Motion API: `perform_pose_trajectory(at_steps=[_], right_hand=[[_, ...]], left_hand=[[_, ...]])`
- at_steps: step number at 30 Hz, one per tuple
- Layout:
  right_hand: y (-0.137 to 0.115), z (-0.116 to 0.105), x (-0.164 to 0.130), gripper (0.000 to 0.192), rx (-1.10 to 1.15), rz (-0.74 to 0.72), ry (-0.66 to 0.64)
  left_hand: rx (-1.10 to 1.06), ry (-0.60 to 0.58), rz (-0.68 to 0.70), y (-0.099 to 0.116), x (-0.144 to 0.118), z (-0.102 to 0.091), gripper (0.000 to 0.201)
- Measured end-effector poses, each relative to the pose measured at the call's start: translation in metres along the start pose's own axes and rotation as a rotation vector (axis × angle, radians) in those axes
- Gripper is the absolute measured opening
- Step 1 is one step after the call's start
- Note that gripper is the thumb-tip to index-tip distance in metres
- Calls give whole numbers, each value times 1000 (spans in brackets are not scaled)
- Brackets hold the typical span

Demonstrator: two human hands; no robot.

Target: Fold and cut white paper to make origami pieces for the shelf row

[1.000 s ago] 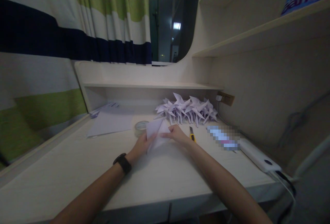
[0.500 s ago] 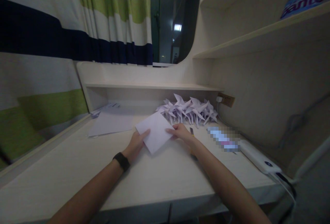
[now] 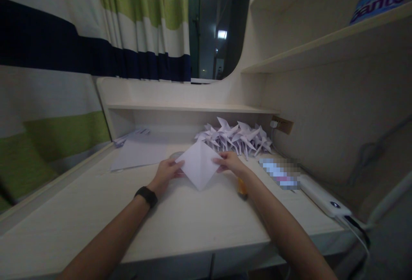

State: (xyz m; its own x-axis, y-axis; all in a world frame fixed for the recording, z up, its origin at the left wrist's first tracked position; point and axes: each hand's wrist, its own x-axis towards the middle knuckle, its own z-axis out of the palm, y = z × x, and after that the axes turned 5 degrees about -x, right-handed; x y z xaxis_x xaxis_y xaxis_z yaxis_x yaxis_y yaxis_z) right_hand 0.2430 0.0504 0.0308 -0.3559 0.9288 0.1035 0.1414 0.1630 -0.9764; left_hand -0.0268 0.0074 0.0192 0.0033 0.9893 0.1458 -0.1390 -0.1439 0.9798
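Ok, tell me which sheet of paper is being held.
The white sheet creased down its middle, pinched at opposite corners by the left hand and right hand. The larger paper at back left lies flat on the desk, untouched.

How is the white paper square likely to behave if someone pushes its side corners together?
The white paper square would probably bend easily, most readily along the crease visible down its middle. It is likely very light: the left hand and right hand hold it only at opposite corners. Being flat, it seems unlikely to roll.
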Motion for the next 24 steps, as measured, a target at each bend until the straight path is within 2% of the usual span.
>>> perform_pose_trajectory(at_steps=[6,14,18,24], right_hand=[[3,-9,1,37,-22,8,-87],[9,-20,4,34,-3,46,-44],[5,-21,0,33,43,70,-54],[-4,-20,-9,36,122,80,-221]], left_hand=[[79,-33,21,-3,3,-4,37],[67,36,40,4,3,-5,29],[41,-22,32,5,1,-5,29],[-1,-178,-30,1,1,-9,33]])
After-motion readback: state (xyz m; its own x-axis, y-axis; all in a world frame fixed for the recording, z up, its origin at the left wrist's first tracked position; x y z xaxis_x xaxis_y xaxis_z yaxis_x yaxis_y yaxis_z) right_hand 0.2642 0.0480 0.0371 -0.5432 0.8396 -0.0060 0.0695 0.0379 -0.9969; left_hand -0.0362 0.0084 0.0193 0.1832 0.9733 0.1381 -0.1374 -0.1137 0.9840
